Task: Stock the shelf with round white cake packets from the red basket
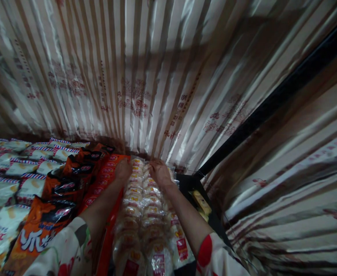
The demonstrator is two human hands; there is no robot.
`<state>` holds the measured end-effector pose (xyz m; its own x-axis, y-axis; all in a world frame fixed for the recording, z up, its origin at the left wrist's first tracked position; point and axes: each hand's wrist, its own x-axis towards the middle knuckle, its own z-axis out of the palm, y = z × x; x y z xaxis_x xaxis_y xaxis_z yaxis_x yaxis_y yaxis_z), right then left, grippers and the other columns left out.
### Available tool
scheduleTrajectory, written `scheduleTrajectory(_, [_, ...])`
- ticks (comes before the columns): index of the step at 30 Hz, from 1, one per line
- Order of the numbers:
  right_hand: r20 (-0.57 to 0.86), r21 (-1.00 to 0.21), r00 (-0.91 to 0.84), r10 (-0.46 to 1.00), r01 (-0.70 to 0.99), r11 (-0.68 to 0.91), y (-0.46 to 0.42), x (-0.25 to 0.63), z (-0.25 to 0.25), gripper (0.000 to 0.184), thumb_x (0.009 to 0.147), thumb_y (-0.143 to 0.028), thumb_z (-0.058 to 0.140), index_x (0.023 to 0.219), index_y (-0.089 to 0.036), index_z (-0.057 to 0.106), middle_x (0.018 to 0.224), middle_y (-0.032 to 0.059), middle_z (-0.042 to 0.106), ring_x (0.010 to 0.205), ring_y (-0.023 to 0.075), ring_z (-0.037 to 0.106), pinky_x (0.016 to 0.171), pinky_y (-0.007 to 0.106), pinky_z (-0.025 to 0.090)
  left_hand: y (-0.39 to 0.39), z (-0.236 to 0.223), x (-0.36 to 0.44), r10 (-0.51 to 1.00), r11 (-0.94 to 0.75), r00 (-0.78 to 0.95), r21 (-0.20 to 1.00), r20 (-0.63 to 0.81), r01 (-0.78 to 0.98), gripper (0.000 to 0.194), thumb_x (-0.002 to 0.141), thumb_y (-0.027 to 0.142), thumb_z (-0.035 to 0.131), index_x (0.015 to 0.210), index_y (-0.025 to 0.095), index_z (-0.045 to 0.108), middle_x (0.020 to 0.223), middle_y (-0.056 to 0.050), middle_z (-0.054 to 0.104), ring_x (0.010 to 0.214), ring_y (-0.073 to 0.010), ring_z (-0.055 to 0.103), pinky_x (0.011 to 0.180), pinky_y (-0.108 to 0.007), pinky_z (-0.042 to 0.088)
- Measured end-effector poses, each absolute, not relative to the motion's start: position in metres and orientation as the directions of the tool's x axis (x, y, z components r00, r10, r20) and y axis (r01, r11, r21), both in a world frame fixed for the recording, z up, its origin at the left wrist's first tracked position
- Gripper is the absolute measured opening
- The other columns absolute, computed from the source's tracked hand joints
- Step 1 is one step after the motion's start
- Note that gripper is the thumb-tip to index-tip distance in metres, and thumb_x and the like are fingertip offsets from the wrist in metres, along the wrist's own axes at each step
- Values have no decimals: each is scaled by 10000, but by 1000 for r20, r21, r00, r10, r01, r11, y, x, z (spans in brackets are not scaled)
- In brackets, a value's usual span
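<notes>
Both arms reach out to the far end of a display of packaged snacks. My left hand (124, 169) is curled closed at the border between a red-orange strip of packaging (106, 172) and the clear-wrapped packets. My right hand (159, 172) has its fingers bent together over the far packets of the right-hand row. What either hand grips is too dark and small to make out. Between my forearms, clear-wrapped round packets (133, 199) with yellow and red labels stand in close rows running toward me.
Orange-and-black snack bags (46, 218) overlap on the left, beside rows of white bags (21, 166) with striped edges. A small yellowish packet (202, 203) lies on the black surface (187, 184) at right. A black pole (260, 117) slants up before pleated printed sheeting (145, 76).
</notes>
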<state>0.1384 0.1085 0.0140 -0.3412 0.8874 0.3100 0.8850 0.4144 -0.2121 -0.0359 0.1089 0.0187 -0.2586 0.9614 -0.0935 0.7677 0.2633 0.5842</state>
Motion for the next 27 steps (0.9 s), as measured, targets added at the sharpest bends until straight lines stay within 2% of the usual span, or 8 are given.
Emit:
scheduleTrajectory(4, [297,-256,-253,921,908,332,118,136,17,260,833,-188,437,946,-185,672,970,54,684,964,155,564,901,245,376,123,13,-37,948,308,-289,613,-133,728,337,816,257,427,1095,133,569,1107,-155,621,1009,-242,584,791,-313,439])
scheduleTrajectory(8, [267,-302,-191,944,914,270,135,126,11,283,853,-227,423,1021,-206,650,984,27,684,986,143,555,923,233,352,133,10,-40,946,313,-289,630,-145,711,334,807,237,439,1091,146,589,1121,-130,623,1007,-215,589,783,-283,443])
scheduleTrajectory(13, [204,-242,-171,964,945,219,147,112,10,282,855,-243,409,986,-220,657,941,45,679,957,145,566,959,279,312,138,13,-41,951,300,-280,633,-135,714,321,801,233,449,1064,156,616,1116,-117,628,1023,-208,581,800,-264,434])
scheduleTrajectory(16, [156,-235,-143,977,956,178,149,109,14,258,847,-262,425,909,-235,674,908,45,671,950,146,561,918,270,342,141,13,-39,952,297,-275,633,-136,715,316,808,223,435,1056,168,622,1098,-109,639,1010,-201,587,793,-259,434])
scheduleTrajectory(20, [141,-308,-86,986,943,126,151,108,17,202,802,-266,497,928,-242,653,945,37,655,911,139,570,823,234,397,147,11,-39,955,290,-257,635,-146,717,305,800,222,444,1025,150,638,1098,-117,639,1006,-202,588,778,-255,434])
scheduleTrajectory(24, [102,-408,-39,994,910,77,156,107,15,154,788,-233,500,867,-245,631,878,6,669,796,119,600,712,210,427,151,8,-41,959,281,-241,647,-151,709,287,789,218,459,992,158,654,1075,-104,652,981,-178,599,759,-226,428])
scheduleTrajectory(27, [65,-454,-26,998,890,53,160,107,11,135,774,-234,521,865,-255,618,865,-12,681,779,121,616,683,208,436,152,7,-43,953,295,-259,657,-154,694,272,767,222,497,984,173,654,1045,-91,666,949,-171,608,718,-215,430])
